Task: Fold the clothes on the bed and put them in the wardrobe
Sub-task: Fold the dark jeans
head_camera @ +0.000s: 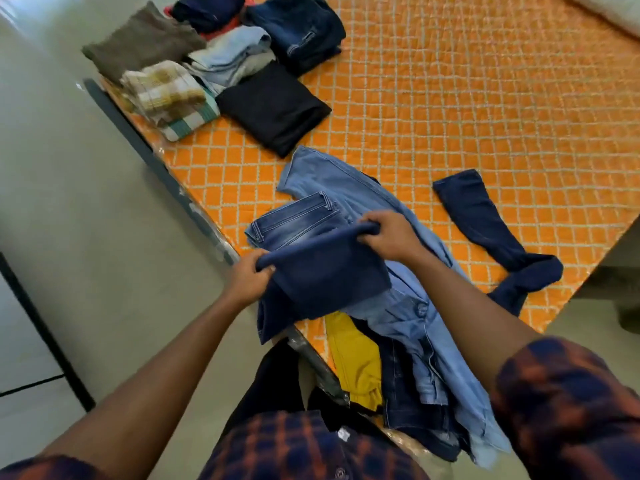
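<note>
A plaid shirt front (294,448) fills the bottom edge. Over the near edge of the orange quilt (450,98), the left hand (247,277) curls tight round one end of a navy garment (325,268). The right hand (388,237) clamps the other end. The garment hangs over an unfolded denim pile (415,341) on the quilt, partly hiding it. It is possibly trousers, though its kind is unclear.

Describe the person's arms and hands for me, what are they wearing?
The left hand and right hand are bare, with no gloves, rings or watch showing. The forearms are bare too. The left sleeve and right sleeve end near the elbow and are a navy check crossed with orange-red stripes, the same cloth as the shirt front.
</note>
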